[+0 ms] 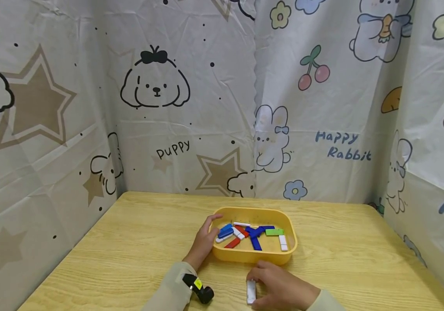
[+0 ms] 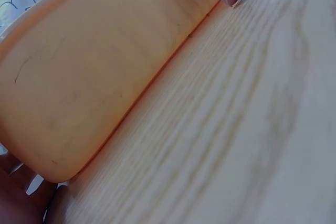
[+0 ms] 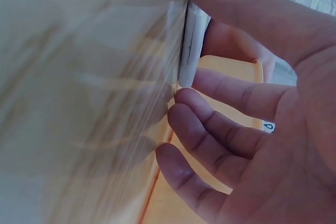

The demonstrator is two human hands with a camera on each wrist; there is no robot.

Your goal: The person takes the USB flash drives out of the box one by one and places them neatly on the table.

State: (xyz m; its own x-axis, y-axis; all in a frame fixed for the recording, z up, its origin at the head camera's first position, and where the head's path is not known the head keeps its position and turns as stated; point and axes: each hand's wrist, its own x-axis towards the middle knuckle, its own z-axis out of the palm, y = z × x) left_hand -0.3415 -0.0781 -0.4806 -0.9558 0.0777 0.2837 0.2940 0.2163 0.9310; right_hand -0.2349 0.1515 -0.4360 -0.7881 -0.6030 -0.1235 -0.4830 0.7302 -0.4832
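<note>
A yellow plastic bin (image 1: 253, 258) stands on the wooden table. My left hand (image 1: 203, 242) holds its left end, with fingers at the rim; in the left wrist view, some fingers (image 2: 23, 182) show behind the bin's corner. In front of the bin, a small white oblong block (image 1: 251, 292) lies on the table. My right hand (image 1: 280, 285) pinches the block lengthwise, thumb at the near end and index finger at the far end. The right wrist view shows the block (image 3: 193, 45) between them, the other fingers bent beside the bin wall.
Inside the bin lie a blue three-armed piece (image 1: 254, 233), a green bar (image 1: 274, 232), a white bar (image 1: 282, 242) and several red, white and blue bars. A black wrist camera (image 1: 198, 288) is strapped to my left sleeve. Printed curtains (image 1: 206, 108) surround the table (image 1: 148, 242).
</note>
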